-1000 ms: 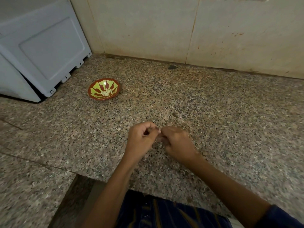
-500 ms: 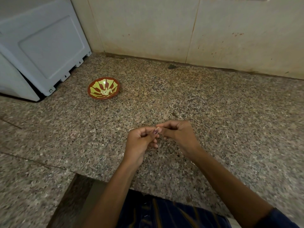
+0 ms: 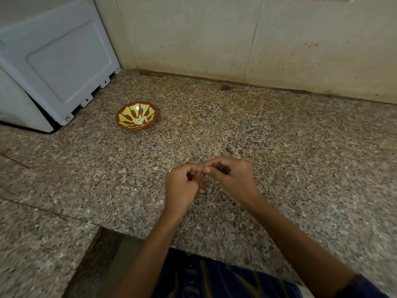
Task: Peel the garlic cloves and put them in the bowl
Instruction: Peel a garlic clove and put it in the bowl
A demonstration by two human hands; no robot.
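A small red and yellow-green bowl (image 3: 123, 123) stands on the speckled granite counter (image 3: 279, 147), with a few pale peeled garlic cloves (image 3: 139, 120) in its bottom. Nearer to me, my left hand (image 3: 182, 186) and my right hand (image 3: 234, 179) meet fingertip to fingertip above the counter. Both pinch a tiny garlic clove (image 3: 204, 172) between them; only a sliver of it shows. The bowl lies well to the upper left of my hands.
A white appliance (image 3: 53, 61) stands at the back left, close to the bowl. A tiled wall (image 3: 236, 39) runs along the back. A dark scrap (image 3: 225, 87) lies by the wall. The counter's front edge drops off just below my forearms.
My hands have turned so that the fingertips face up more and shifted slightly right; the right hand's fingers have opened out a little around the clove. The bowl has not moved.
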